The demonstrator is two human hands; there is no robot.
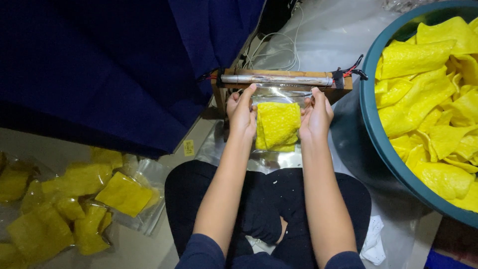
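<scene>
clear bag's (279, 124) mouth hard to discern

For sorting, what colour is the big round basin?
Teal plastic basin, seen best in the head view.

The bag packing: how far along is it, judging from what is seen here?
Done: a pile of filled clear bags lies on the floor at the person's left. In hand: the left hand and right hand hold one clear bag of yellow chips by its sides, its open top at the metal sealing bar. Left: the green tub at the right holds many loose yellow chips.
</scene>
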